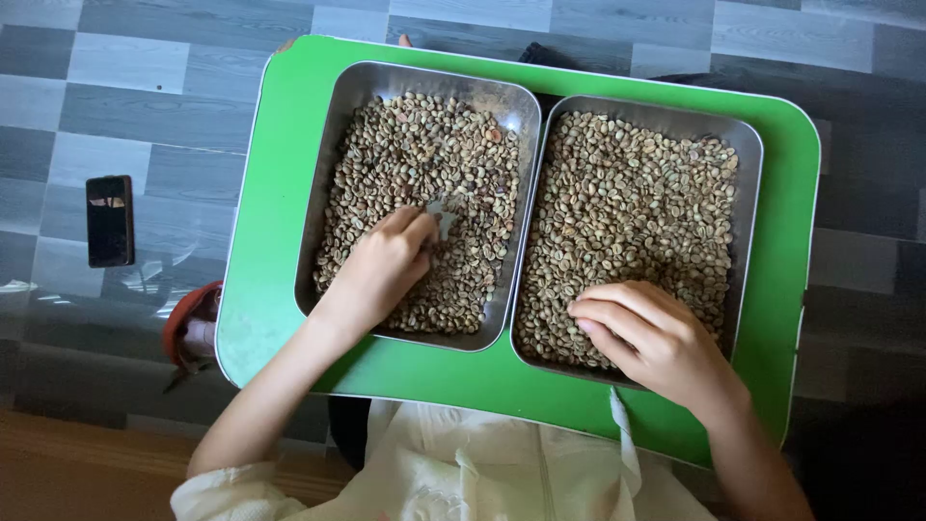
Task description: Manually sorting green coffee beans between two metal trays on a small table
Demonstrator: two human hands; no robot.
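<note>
grey tiled floor (145, 116) under green tray table (275, 241) | left hand (381, 265) fingers curled into beans of left metal pan (333, 135), centre frame | right hand (646, 333) pinching beans in right metal pan (748, 145), lower right | phone (109, 220) left

Two steel trays (340, 135) of pale green coffee beans (637, 203), side by side, flat on green table (280, 193).

I see a green table (270, 241) with rounded corners standing on a grey checked floor (145, 116). Two metal trays sit on it side by side, touching at their inner rims: the left tray (333, 145) and the right tray (748, 193), both filled with pale beans. On the floor, left of the table, lies a dark phone (110, 220).
</note>
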